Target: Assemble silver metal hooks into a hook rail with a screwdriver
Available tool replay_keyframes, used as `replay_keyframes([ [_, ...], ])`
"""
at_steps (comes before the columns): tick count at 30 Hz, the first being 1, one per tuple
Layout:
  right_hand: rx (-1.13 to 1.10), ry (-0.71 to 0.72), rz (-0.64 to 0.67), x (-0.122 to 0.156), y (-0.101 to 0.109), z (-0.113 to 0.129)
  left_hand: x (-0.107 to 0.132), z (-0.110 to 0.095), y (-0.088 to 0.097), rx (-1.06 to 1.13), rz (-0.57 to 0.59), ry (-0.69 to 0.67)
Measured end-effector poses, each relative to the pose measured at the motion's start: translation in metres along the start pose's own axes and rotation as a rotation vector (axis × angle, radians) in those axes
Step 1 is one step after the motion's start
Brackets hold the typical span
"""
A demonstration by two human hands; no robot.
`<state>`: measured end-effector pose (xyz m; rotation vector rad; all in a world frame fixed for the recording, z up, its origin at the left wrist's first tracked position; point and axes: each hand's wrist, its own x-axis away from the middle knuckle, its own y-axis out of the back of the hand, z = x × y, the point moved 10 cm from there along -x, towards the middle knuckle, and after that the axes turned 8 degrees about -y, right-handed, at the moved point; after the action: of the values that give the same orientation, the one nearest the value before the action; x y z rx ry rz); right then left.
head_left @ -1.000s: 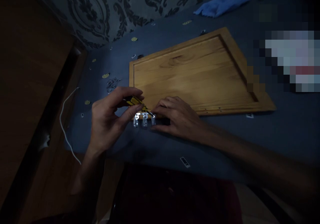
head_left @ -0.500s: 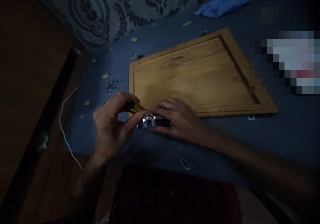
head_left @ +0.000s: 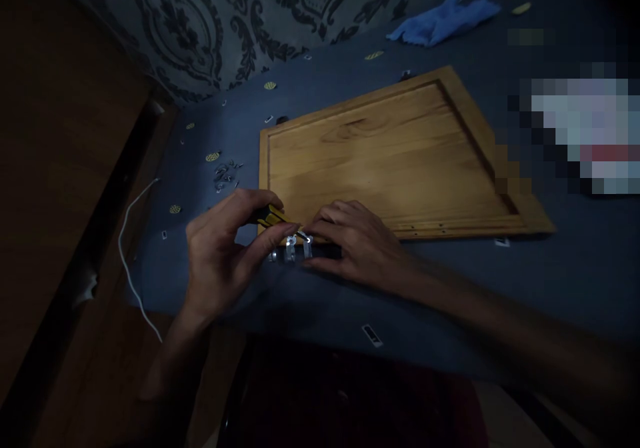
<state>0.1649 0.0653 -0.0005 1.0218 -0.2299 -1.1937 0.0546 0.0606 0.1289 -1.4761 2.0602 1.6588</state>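
My left hand [head_left: 225, 248] is closed around a black-and-yellow screwdriver [head_left: 273, 216], its shaft slanting down to the right. The tip meets a shiny metal hinge [head_left: 307, 245] at the near edge of a wooden cabinet door [head_left: 370, 148]. From the other side, my right hand [head_left: 350, 238] pinches about the hinge, fingers on top over the door's edge and thumb below; its fingertips partly cover the metal. The door lies flat, with small screw holes along its near rail.
A pile of small screws [head_left: 227, 173] sits left of the door on the blue patterned cloth [head_left: 310, 335]. Behind are a crumpled blue cloth [head_left: 447, 18] and a patterned wall [head_left: 280, 15]. A white cable [head_left: 125, 235] hangs at the table's left edge.
The view has shifted slightly, so everything appears a little lower. Both hands stay at the hinge, with the screwdriver still in my left hand and its tip on the metal.
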Motion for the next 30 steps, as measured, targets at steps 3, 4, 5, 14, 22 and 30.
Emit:
replay_keyframes([
  [3,0.004,0.002,0.002,0.000,0.000,0.000,-0.001,0.001,-0.001,0.011,0.015,0.001],
  [4,0.005,0.003,0.001,0.000,0.000,0.000,0.000,0.001,-0.001,0.012,0.013,0.000],
  [5,0.007,0.005,0.000,0.000,0.000,0.000,0.000,0.002,-0.001,0.012,0.010,-0.001],
  [14,0.021,0.007,-0.004,0.000,0.001,0.001,0.009,0.003,0.017,-0.071,-0.118,0.007],
  [22,0.006,0.023,-0.009,0.001,0.001,0.000,0.008,0.000,0.015,-0.072,-0.083,0.006],
  [30,0.000,0.008,-0.002,0.000,0.000,-0.002,0.008,-0.001,0.006,-0.051,-0.049,-0.007],
])
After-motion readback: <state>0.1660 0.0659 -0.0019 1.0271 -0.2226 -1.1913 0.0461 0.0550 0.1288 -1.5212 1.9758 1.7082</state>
